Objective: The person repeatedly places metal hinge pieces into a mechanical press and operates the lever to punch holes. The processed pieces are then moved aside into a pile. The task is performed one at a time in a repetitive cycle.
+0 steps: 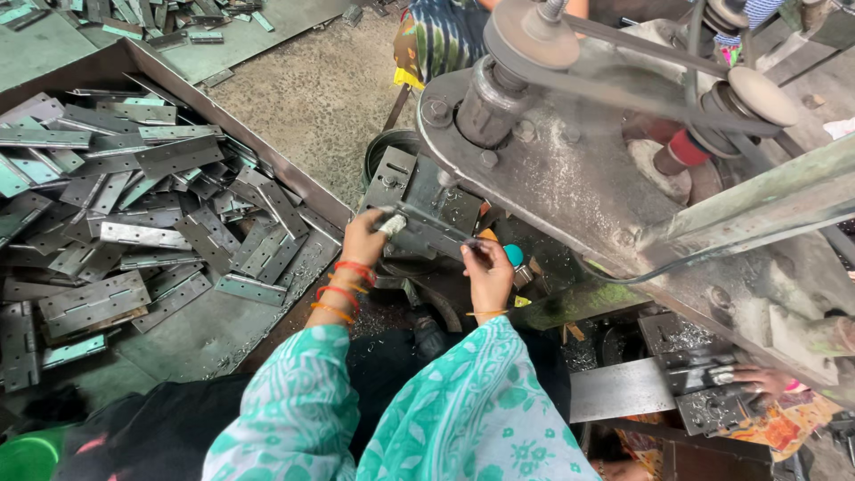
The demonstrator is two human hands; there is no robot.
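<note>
A metal hinge strip is held between both hands on the small machine bed under the belt-driven drill head. The left hand is closed on the strip's left end, fingers wrapped around it. The right hand pinches the right end, fingertips narrowed on the edge. The strip's long axis runs from one set of fingers to the other, slightly downward toward the right. The strip lies between the fingers and just beyond them; both hands are equally near. Left of the left fingers, well apart, a sheet-metal tray carries a heap of loose hinges. Beyond the right fingers, lower right, another person's hand rests on a second hinge.
</note>
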